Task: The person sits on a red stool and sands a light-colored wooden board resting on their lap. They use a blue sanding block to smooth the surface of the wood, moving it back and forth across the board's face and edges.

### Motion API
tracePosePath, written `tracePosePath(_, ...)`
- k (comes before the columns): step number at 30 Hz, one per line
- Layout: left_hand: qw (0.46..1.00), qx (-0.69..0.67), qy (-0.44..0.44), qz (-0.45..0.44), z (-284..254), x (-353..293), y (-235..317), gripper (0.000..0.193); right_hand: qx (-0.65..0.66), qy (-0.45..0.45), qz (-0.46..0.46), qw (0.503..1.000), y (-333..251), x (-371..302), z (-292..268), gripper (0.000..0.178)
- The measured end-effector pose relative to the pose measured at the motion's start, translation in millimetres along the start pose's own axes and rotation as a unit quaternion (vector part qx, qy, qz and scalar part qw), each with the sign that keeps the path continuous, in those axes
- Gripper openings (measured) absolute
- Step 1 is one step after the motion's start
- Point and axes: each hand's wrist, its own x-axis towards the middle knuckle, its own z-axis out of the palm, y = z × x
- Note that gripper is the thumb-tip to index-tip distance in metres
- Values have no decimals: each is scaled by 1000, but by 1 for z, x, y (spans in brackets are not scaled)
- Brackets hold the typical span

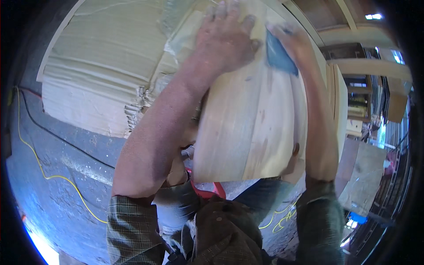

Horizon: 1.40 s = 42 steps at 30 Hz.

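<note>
A pale wooden panel (238, 115) of joined boards with brown knots lies before me, its near edge above my lap. My left hand (227, 39) rests flat on its far part, fingers spread and pointing away. To the right, my right hand (291, 42) holds a blue sheet (279, 53), which looks like sandpaper, against the wood. That hand and the sheet are smeared by motion, and the sheet's underside is hidden.
Creased cardboard (101, 66) lies left of the panel. A yellow cord (57, 176) and a black cable (66, 142) run across the grey floor. Wooden framing (366, 66) and stacked boards stand at the right. Something red (216, 190) shows below the panel.
</note>
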Motion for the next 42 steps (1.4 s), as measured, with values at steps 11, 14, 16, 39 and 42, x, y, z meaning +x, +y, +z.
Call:
tracePosePath(11, 999, 18, 20, 38, 2, -3, -2, 49, -84, 11, 2, 996, -1, -1, 1, 54)
tracePosePath(14, 998, 15, 31, 44, 1, -2, -4, 45, -56, -8, -7, 998, 9, 24, -1, 55)
tracePosePath(16, 998, 1, 57, 19, -3, -2, -5, 44, -53, 24, -29, 998, 8, 26, 0, 56)
tracePosePath(39, 999, 32, -20, 4, -7, 2, -1, 39, -64, 161, -82, 981, 25, 46, 26, 49)
tracePosePath(42, 998, 58, -30, -7, -7, 0, -16, 39, -64, 103, -17, 992, -8, 16, 28, 57)
